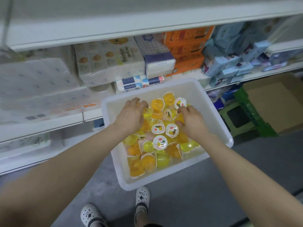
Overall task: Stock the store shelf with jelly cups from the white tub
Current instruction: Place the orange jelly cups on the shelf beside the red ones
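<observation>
Where the view looks down past both forearms, we record first the store shelf, a white multi-tier unit filling the upper and left part of the frame. Its tiers carry wrapped tissue packs, an orange carton and pale blue boxes; the topmost board shows nothing on it from this angle. To the right we note a flattened cardboard sheet lying over a green stool on the grey floor.

Next in size, the white tub sits low in front of the shelf, its far rim close against the lower tiers and partly covering the small tissue packets behind it. We cannot tell what supports it. Inside lie the jelly cups, yellow and orange, heaped loosely, several showing white printed lids.

The left hand is down in the tub's far left part, fingers curled over the cups; the right hand is likewise curled over cups at the far right. Whether either has closed on a cup, we cannot tell, as the knuckles hide the fingertips. The hands stand apart, cups between them.

Two white clogs stand on the floor just before the tub's near rim.
</observation>
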Available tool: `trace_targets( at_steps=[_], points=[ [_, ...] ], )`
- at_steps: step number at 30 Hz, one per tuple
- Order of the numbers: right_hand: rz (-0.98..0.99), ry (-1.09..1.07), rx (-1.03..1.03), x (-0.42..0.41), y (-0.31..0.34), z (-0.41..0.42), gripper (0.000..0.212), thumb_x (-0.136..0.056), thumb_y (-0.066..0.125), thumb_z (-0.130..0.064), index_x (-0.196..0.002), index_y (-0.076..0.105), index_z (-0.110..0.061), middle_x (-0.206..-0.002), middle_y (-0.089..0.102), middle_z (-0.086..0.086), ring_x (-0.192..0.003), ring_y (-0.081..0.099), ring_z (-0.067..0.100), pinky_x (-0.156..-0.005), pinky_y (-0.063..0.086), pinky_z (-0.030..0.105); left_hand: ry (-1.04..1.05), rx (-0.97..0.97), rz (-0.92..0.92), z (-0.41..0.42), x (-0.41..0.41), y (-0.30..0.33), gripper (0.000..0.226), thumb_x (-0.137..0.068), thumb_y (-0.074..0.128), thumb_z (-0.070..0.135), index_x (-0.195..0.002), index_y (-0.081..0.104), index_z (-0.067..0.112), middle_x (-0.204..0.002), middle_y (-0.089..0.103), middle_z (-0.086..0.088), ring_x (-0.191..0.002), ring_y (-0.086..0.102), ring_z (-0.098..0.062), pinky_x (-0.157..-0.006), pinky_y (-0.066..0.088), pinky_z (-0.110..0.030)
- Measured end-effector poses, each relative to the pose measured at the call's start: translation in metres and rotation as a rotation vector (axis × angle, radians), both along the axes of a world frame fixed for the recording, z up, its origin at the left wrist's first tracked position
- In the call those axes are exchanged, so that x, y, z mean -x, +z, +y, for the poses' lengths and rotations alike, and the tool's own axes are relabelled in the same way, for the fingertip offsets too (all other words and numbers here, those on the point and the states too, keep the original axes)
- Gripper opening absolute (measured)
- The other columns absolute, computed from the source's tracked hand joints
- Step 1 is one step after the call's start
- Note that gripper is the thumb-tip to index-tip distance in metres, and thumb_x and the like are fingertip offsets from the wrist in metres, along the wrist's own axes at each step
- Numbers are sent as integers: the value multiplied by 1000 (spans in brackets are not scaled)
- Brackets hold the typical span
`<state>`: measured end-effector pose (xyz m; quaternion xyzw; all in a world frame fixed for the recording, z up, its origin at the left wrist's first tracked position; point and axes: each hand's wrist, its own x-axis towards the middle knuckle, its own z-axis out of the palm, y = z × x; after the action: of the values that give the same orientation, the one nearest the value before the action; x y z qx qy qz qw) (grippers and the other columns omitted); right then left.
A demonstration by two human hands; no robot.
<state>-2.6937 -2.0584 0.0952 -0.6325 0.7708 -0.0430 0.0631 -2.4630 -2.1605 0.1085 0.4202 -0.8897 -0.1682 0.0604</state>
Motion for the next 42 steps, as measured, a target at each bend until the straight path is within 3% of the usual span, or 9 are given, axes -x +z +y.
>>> trace_targets(
  at_steps=[3,6,11,18,24,33,39,42],
  points=[
    [-72,-42,58,-15,21,1,37,-80,70,-30,-109,54,-14,-102,62,10,-89,60,33,-77,47,42,-38,6,98,7,-25,13,35,-76,66,10,-107,51,16,-114,54,-9,-99,50,-30,-84,41,-35],
    [-135,-48,151,-44,46,4,36,-77,69,-28,-106,51,-15,-101,61,5,-87,62,29,-74,49,42,-34,-23,162,12,-56,33,33,-73,70,11,-98,48,14,-102,52,-6,-90,50,-27,-74,39,-32],
    [-154,-10,239,-112,88,1,39,-76,69,-27,-108,49,-17,-105,54,4,-84,59,30,-70,49,41,-73,3,191,19,-122,67,49,-74,77,24,-115,52,18,-111,50,-5,-88,58,-19,-76,43,-30],
    [-80,175,329,-218,124,-20,33,-81,68,-34,-105,52,-17,-99,57,4,-86,59,30,-65,42,37,-37,83,135,16,-231,100,60,-79,72,42,-131,51,23,-123,51,-4,-104,57,-23,-82,46,-34],
    [-87,312,438,-310,143,-58,34,-83,70,-39,-103,55,-16,-99,59,3,-89,59,28,-66,36,31,88,172,182,8,-333,132,55,-82,69,38,-130,53,17,-122,51,-8,-105,55,-29,-87,46,-37],
    [-173,477,516,-428,180,-118,33,-81,69,-35,-105,54,-17,-101,60,2,-89,56,24,-69,31,27,278,341,188,-9,-449,168,48,-77,71,24,-122,58,16,-119,52,-8,-104,55,-30,-83,44,-34],
    [-183,532,507,-467,202,-164,33,-79,66,-37,-103,51,-21,-98,59,1,-87,56,26,-72,44,37,318,390,184,-34,-486,186,50,-74,78,29,-119,60,15,-116,54,-7,-98,57,-27,-76,37,-27],
    [-164,538,519,-477,212,-192,33,-79,67,-38,-103,53,-20,-98,60,3,-87,56,27,-70,42,35,323,425,164,-59,-494,193,53,-73,79,33,-119,60,16,-114,56,-7,-99,57,-27,-80,43,-31]
  ],
)
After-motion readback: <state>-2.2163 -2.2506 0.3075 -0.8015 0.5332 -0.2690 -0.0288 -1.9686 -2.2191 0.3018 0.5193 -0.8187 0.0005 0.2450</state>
